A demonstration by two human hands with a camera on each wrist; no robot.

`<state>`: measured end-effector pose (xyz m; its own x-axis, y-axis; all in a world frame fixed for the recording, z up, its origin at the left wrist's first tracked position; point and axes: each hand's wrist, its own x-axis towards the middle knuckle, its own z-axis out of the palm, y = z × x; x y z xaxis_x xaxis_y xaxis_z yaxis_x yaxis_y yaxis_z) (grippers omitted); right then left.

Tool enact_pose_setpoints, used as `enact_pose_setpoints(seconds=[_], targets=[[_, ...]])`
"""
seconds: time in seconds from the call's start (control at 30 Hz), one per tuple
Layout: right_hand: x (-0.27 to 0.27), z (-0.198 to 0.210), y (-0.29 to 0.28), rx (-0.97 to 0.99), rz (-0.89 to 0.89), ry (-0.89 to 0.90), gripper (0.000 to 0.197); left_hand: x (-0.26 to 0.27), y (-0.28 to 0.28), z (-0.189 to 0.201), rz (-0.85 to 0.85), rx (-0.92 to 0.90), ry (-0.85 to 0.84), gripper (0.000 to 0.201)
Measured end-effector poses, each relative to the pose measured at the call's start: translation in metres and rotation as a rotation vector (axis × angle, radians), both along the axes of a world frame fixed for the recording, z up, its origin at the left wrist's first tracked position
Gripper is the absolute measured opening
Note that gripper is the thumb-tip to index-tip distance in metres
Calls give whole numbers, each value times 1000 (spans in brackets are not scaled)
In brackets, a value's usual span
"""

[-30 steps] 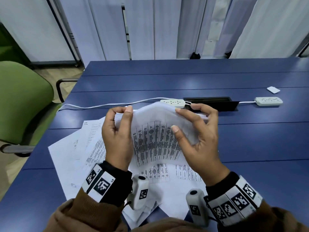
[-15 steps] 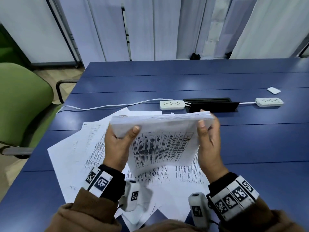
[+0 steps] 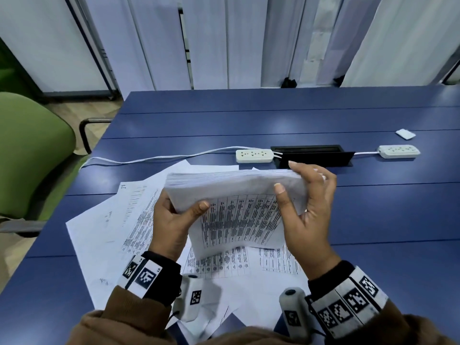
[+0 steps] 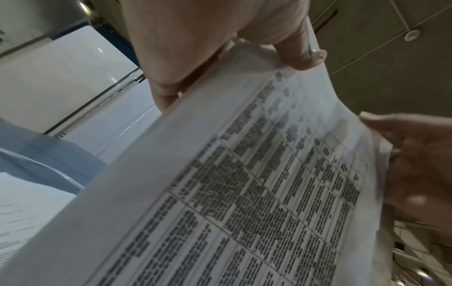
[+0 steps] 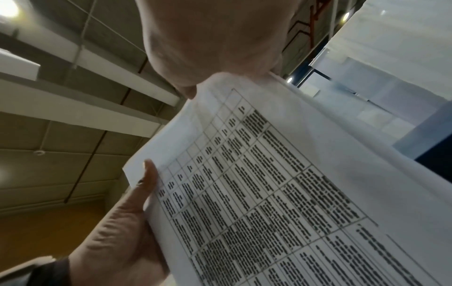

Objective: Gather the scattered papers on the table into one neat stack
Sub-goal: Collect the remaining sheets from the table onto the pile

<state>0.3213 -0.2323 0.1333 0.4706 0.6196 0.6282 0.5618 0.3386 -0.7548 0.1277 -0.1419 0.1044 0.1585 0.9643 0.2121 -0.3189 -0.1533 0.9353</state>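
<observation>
I hold a thick bundle of printed papers (image 3: 239, 210) upright above the blue table (image 3: 273, 120), its top sheet a table of text. My left hand (image 3: 174, 220) grips the bundle's left edge, thumb on the front. My right hand (image 3: 306, 202) grips the right edge, thumb on the front and fingers over the top corner. Both wrist views show the same bundle (image 4: 244, 193) (image 5: 269, 193) close up, bowed between the hands. More loose sheets (image 3: 112, 232) lie spread flat on the table under and left of the hands.
A white power strip (image 3: 254, 155) with its cable lies beyond the papers, beside a black cable slot (image 3: 313, 155). A second power strip (image 3: 399, 151) and a small white card (image 3: 405, 134) lie at the right. A green chair (image 3: 29, 155) stands left of the table.
The bundle went from curled over between both hands to upright with its top edges level. My right hand has shifted so its fingers reach over the top right corner.
</observation>
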Motion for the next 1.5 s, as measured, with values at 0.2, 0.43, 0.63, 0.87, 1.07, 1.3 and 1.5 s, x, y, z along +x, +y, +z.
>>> enact_pose_setpoints(seconds=[0.2, 0.43, 0.63, 0.87, 1.07, 1.3, 1.5], targets=[[-6, 3, -2, -27, 4, 6, 37, 3, -3, -2, -59, 53, 35, 53], [-2, 3, -3, -65, -2, 12, 39, 5, -3, -9, -43, -5, 51, 67], [-2, 3, -3, -66, 18, -27, 42, 5, -3, -10, -49, 2, 61, 62], [-5, 5, -2, -108, 108, 114, 79, 8, -5, -15, -54, -9, 63, 65], [1, -3, -2, -178, 243, 345, 93, 8, -9, -18, -63, -61, 82, 67], [28, -67, 8, -601, 347, 518, 43, -2, -7, -84, -187, -331, 492, 39], [28, -97, 12, -668, 239, 599, 28, 4, -16, -89, -43, -368, 478, 17]])
